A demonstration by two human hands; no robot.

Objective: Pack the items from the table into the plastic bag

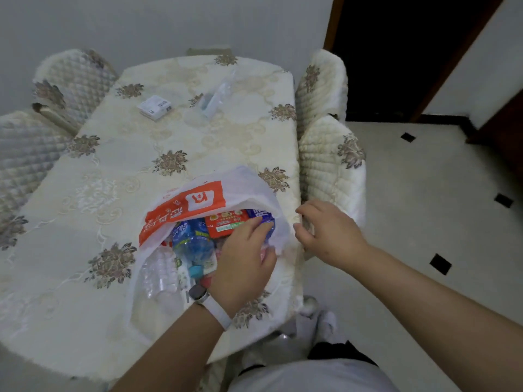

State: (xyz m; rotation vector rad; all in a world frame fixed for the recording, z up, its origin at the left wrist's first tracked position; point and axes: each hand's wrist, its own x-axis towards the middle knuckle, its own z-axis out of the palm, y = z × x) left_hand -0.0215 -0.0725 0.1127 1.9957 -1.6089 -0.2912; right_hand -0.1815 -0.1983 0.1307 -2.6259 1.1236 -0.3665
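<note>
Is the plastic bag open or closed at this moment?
Open. The mouth of the plastic bag gapes wide; a blue bottle and a red packet show inside, and the left hand reaches into it.

bottle (192,244) in bag (249,185), box (155,107) behind

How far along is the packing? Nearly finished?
Mostly done, it seems. Done: a blue-labelled bottle, a red packet and a clear bottle lie inside the plastic bag. In hand: the left hand reaches into the bag, fingers on a blue packet; the right hand hovers by the rim. Left: a small white box and a clear plastic pouch at the far end of the table.
</note>
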